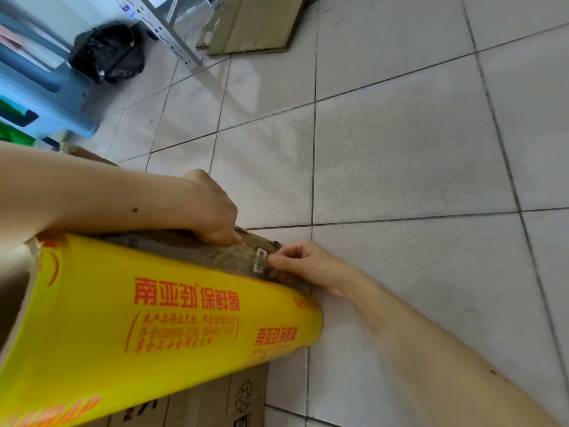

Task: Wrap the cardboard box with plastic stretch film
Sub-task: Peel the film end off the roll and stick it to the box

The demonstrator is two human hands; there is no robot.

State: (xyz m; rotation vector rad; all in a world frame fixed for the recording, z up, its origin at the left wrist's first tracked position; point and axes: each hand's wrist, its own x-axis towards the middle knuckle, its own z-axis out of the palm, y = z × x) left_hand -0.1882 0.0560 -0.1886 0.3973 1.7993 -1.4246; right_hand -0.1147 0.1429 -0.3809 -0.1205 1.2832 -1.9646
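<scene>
1. Presently the cardboard box (197,246) sits on the tiled floor (400,164), mostly hidden behind the yellow film roll (147,315), which lies across the near side of the box. Only the far top edge of the box and a small barcode label (260,258) at its right corner show.
2. Left hand (212,211): fingers curled down, tips pressing on the top edge of the box just left of the label. Whether film is caught under them cannot be told.
3. Right hand (303,263): closed to a pinch at the right corner of the box, beside the label, apparently on the film's loose edge; the film itself is too clear to confirm.
4. Risk: thin film pinched at one point may tear or string out if pulled hard around the sharp corner.
5. Risk: the roll is not held by either hand; judged likely to roll or slide off the box, slackening the wrap.
6. Risk: if the left hand lifts early, the starting edge may peel back and cling to itself.
7. Risk: film laid over the label may wrinkle and obscure it.
</scene>
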